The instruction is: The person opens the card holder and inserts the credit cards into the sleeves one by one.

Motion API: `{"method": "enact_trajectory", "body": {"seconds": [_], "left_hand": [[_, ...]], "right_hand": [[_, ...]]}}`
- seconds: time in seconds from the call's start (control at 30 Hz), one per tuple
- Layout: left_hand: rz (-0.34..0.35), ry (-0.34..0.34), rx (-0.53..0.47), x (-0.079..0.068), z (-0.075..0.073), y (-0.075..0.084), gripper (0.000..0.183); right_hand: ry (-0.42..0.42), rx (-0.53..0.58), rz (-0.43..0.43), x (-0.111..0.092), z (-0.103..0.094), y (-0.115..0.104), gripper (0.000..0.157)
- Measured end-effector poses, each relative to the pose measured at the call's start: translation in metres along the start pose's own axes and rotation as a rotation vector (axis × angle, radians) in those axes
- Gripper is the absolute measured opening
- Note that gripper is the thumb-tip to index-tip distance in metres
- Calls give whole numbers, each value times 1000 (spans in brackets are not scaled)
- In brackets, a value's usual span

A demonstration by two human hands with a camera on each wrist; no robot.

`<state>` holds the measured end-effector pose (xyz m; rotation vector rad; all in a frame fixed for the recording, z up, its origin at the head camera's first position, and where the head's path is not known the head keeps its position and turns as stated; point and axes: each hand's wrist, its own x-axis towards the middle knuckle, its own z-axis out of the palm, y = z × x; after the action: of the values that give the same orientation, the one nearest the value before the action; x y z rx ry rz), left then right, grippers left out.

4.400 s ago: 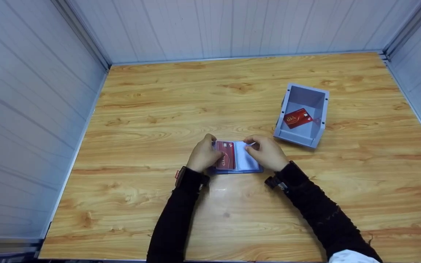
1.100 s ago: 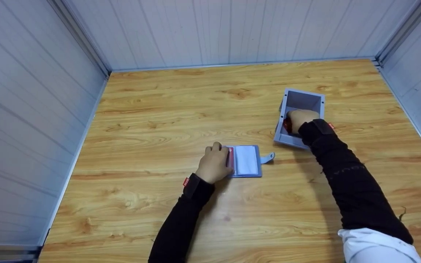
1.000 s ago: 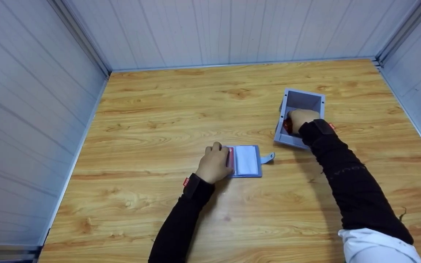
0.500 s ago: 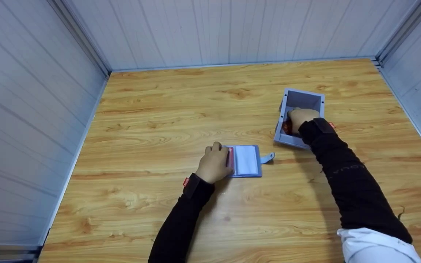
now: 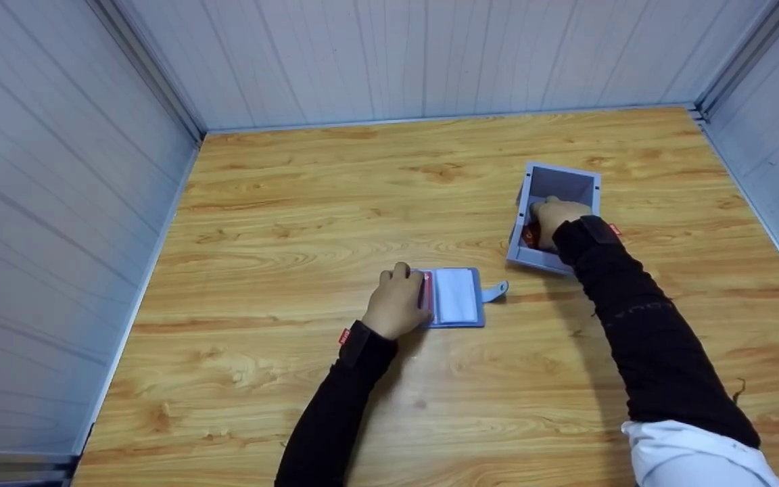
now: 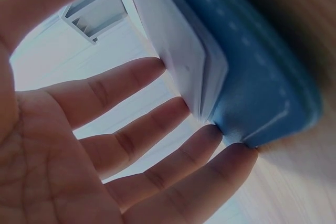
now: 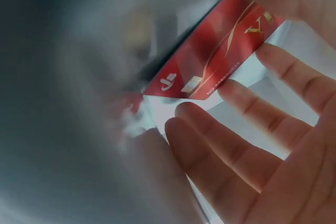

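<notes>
A small blue card holder (image 5: 457,295) lies unfolded on the table, with white inner sleeves and a snap strap (image 5: 496,292) sticking out to the right. My left hand (image 5: 393,304) covers its left leaf, where a strip of red card (image 5: 428,297) shows. In the left wrist view its nearly straight fingers touch the holder's edge (image 6: 236,129). My right hand (image 5: 557,220) reaches into the grey bin (image 5: 545,260). There a red VIP card (image 7: 210,51) lies against its extended fingertips, and the thumb overlaps the card's upper corner. Much of this card is hidden in the head view.
The wooden table (image 5: 295,203) stretches around the holder and bin. Pale panel walls (image 5: 396,61) enclose it at the back and both sides. The bin's raised sides stand around my right hand.
Since the oldest frame, my right hand has left the holder's right leaf and entered the bin. My left hand has shifted over the left leaf. In the last second, only slight right-hand motion shows.
</notes>
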<state>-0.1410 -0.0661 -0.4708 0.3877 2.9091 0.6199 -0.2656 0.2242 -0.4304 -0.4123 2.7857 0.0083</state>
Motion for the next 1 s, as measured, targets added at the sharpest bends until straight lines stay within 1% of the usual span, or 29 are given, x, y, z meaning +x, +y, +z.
{"method": "enact_trajectory", "body": {"seconds": [0.27, 0.47, 0.53, 0.67, 0.87, 1.0], "left_hand": [[3, 6, 1, -1, 0, 1, 54], [3, 5, 2, -1, 0, 1, 55], [2, 3, 1, 0, -1, 1, 56], [-3, -1, -1, 0, -1, 1, 56], [-9, -12, 1, 0, -1, 0, 58], [-10, -21, 4, 0, 0, -1, 60]], "right_hand": [[8, 7, -8, -1, -1, -1, 34], [-11, 12, 5, 0, -2, 2, 45], [-8, 11, 15, 1, -2, 3, 45], [26, 9, 19, 3, -2, 6, 38], [107, 18, 7, 2, -5, 9, 15], [134, 34, -1, -1, -10, 9, 8]]}}
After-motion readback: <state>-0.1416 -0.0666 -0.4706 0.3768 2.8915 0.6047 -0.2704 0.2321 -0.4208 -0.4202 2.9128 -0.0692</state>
